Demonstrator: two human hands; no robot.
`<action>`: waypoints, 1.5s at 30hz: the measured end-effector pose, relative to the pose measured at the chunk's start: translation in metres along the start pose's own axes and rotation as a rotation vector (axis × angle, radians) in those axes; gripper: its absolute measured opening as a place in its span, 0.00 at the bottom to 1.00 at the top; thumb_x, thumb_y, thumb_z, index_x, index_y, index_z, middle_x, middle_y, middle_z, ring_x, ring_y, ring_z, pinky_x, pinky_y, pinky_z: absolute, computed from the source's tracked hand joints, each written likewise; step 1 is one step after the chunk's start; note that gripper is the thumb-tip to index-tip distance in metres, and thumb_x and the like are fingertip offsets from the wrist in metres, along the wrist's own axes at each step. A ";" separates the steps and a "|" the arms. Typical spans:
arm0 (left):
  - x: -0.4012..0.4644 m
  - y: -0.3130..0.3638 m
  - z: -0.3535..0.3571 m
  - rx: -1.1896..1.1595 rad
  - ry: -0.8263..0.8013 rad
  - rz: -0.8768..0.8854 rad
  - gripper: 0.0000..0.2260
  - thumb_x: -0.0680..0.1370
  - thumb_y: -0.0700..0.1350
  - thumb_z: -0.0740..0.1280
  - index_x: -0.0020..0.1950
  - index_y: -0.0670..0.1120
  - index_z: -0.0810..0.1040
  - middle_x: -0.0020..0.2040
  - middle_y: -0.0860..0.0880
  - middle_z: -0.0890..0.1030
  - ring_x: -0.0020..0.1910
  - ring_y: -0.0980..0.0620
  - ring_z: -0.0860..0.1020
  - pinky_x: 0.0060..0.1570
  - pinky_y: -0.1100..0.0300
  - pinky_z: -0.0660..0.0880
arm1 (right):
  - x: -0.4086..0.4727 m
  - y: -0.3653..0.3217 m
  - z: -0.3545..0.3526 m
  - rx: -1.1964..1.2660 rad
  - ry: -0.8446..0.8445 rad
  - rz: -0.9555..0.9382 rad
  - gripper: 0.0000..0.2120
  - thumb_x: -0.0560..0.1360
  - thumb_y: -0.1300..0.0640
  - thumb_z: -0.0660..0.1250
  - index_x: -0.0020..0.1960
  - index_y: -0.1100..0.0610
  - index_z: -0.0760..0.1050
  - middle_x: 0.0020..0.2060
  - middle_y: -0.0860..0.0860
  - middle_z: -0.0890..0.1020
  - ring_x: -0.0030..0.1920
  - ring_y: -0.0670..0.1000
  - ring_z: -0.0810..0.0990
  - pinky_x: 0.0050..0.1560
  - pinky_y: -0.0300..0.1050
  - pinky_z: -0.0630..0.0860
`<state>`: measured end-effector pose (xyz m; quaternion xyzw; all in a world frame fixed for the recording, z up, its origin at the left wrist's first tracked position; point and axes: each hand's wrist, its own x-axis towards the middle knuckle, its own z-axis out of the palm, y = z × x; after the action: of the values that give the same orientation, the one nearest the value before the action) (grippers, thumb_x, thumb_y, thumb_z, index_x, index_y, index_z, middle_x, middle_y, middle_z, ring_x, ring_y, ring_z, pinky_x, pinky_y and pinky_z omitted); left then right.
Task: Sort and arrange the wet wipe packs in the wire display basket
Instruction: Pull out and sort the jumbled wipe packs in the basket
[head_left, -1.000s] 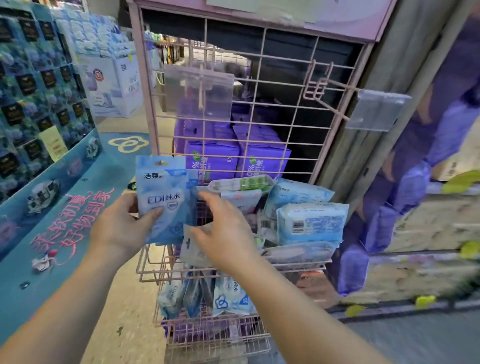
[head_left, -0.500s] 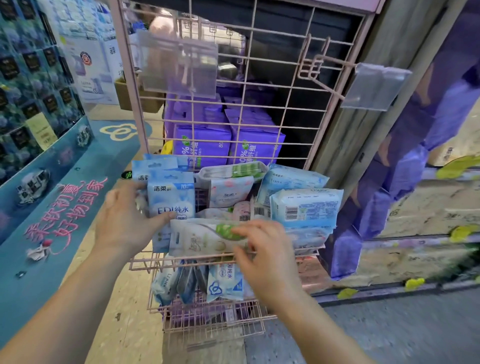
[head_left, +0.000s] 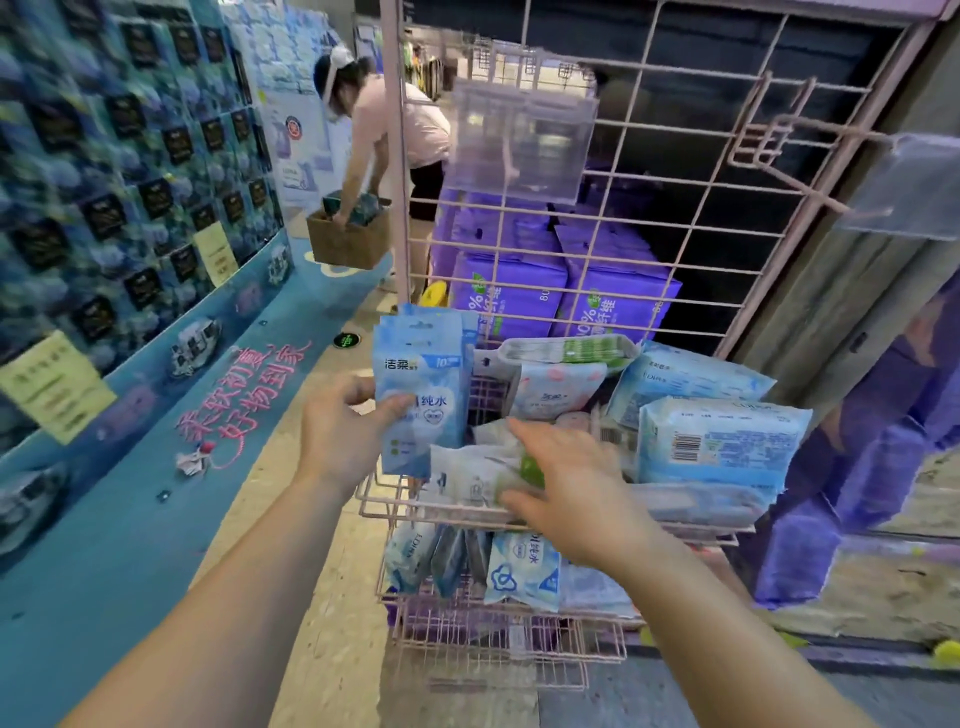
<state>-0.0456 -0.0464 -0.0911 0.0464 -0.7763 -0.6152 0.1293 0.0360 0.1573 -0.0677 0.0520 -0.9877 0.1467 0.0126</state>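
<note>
A shop aisle: blue printed floor graphics run along the left of the frame, a wall of dark-labelled blue packs fills the upper left, and a pink wire rack (head_left: 675, 171) occupies the centre and right, with purple boxes (head_left: 566, 291) stacked behind its grid. In the upper middle a second person (head_left: 395, 135) bends over a cardboard box (head_left: 348, 239); half a second ago that spot showed only the box, so the view has swung left and upward.

The left hand (head_left: 343, 431) is clamped on a small stack of upright light-blue wet wipe packs (head_left: 423, 395), thumb across the front face, held at the left end of the upper wire basket (head_left: 415, 512). The right hand (head_left: 566, 493) has shifted: half a second ago it pinched the white-and-green wet wipe pack (head_left: 478, 475) at the front rail, and now it lies over that pack with fingers spread and thumb at the rail. Whether it grips or only presses the pack down, I cannot tell.

The pack now lies flat along the front, probably clearing a slot at the left for the held stack. Further back, larger blue packs (head_left: 717, 441) remain jumbled.
</note>
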 end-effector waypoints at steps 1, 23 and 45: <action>-0.001 0.001 0.001 -0.017 0.004 0.010 0.11 0.70 0.41 0.75 0.33 0.52 0.76 0.33 0.52 0.78 0.34 0.56 0.75 0.39 0.59 0.72 | 0.002 -0.001 0.001 0.002 -0.029 0.002 0.28 0.76 0.45 0.64 0.74 0.45 0.60 0.69 0.48 0.71 0.70 0.54 0.65 0.69 0.53 0.59; -0.022 0.024 -0.011 -0.095 -0.206 0.131 0.20 0.63 0.57 0.75 0.50 0.55 0.73 0.46 0.52 0.77 0.44 0.54 0.76 0.46 0.58 0.76 | -0.003 0.001 -0.018 0.792 0.198 0.109 0.16 0.76 0.59 0.67 0.57 0.40 0.74 0.54 0.43 0.81 0.52 0.41 0.81 0.49 0.39 0.79; -0.036 0.036 0.061 0.444 -0.648 0.258 0.11 0.74 0.38 0.66 0.52 0.52 0.80 0.50 0.51 0.84 0.49 0.52 0.81 0.49 0.56 0.76 | -0.011 0.076 -0.093 0.369 0.656 0.207 0.07 0.74 0.59 0.68 0.49 0.51 0.82 0.43 0.46 0.82 0.44 0.48 0.78 0.49 0.41 0.73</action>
<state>-0.0230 0.0281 -0.0739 -0.2209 -0.8901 -0.3944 -0.0588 0.0401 0.2577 -0.0006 -0.0963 -0.8883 0.3312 0.3032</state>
